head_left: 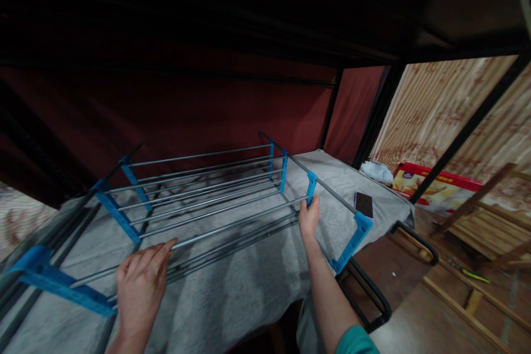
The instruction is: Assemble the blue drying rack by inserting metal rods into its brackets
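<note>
A rack of grey metal rods (199, 193) with blue plastic side brackets (352, 243) lies on its side on a grey blanket (249, 282) covering a low bunk. My right hand (309, 217) grips a rod end beside a blue bracket (311, 185) on the rack's right side. My left hand (141, 285) rests with fingers extended on a near rod at the left, just right of another blue bracket (58, 282).
A dark phone (364, 204) lies on the blanket at the right. A black bed frame (373, 116) and dark red curtain (186, 110) enclose the bunk. On the floor at right sit a white bundle (376, 171), a red box (435, 185) and wooden slats (481, 227).
</note>
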`<state>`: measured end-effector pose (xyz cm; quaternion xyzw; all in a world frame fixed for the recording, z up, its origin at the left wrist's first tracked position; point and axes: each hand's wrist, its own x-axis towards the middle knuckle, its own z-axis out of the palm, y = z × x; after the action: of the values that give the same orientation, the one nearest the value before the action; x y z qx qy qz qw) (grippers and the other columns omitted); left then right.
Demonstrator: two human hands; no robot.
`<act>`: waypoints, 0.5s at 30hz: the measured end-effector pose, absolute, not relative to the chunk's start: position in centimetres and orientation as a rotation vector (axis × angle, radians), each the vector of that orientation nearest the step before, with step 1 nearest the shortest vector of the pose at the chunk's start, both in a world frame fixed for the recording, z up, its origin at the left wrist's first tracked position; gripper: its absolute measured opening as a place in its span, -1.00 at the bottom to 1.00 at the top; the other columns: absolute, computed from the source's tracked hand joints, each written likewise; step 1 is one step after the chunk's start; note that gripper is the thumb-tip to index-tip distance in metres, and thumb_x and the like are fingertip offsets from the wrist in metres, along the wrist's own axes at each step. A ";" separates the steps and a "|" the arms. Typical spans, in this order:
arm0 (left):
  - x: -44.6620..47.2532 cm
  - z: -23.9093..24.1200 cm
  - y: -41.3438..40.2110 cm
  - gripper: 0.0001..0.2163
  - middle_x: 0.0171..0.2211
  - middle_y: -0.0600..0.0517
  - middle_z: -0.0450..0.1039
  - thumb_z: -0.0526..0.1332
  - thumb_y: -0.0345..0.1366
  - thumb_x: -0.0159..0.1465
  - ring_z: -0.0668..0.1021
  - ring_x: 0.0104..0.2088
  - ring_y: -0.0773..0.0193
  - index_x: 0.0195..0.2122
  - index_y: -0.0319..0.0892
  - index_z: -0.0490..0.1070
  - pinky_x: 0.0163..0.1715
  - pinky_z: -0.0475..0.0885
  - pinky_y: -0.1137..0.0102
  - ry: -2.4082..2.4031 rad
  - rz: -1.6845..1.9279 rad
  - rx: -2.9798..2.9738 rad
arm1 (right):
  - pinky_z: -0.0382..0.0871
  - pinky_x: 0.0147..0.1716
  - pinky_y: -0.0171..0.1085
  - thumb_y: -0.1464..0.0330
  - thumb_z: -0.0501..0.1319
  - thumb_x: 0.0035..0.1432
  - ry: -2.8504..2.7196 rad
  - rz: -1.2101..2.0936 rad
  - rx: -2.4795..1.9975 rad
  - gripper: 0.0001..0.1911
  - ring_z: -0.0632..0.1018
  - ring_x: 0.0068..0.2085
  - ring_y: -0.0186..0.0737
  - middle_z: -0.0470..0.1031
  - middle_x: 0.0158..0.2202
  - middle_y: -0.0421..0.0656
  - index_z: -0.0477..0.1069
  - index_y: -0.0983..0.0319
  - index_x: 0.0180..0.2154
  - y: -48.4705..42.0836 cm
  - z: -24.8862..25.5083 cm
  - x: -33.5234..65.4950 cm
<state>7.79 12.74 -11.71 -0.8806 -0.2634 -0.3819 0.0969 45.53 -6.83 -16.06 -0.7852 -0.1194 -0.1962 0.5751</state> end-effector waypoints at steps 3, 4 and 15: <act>7.8 -11.8 12.8 -0.67 -0.22 -0.13 0.55 0.03 -0.27 0.38 0.48 -0.20 0.04 0.06 -0.22 0.46 -0.07 0.21 0.14 -0.783 -1.121 -2.613 | 0.30 -0.07 -0.04 0.20 0.00 0.16 -0.292 -0.465 -1.846 -0.62 0.47 -0.08 0.06 0.45 -0.14 0.06 0.27 0.26 -0.06 -6.9 -16.0 45.5; 7.8 -11.8 12.9 -0.67 -0.22 -0.12 0.55 0.03 -0.27 0.38 0.48 -0.21 0.04 0.05 -0.22 0.46 -0.07 0.21 0.15 -0.787 -1.125 -2.615 | 0.30 -0.08 -0.04 0.20 0.00 0.16 -0.294 -0.468 -1.844 -0.63 0.47 -0.09 0.06 0.45 -0.14 0.05 0.27 0.25 -0.06 -6.9 -16.0 45.5; 8.6 -11.2 10.1 -0.67 0.05 -0.20 0.45 0.15 -0.20 0.31 0.45 0.09 -0.04 0.08 -0.13 0.40 0.08 0.25 0.10 -0.875 -1.359 -2.569 | 0.26 0.04 0.00 0.20 0.03 0.13 -0.303 -0.465 -1.753 -0.58 0.42 0.02 0.06 0.42 -0.06 0.11 0.26 0.27 -0.03 -6.6 -16.4 45.6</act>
<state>8.62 10.07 -11.19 -0.8452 -0.2879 -0.4471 0.0530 45.63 -6.61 -16.42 -0.7580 -0.1311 -0.2012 0.6065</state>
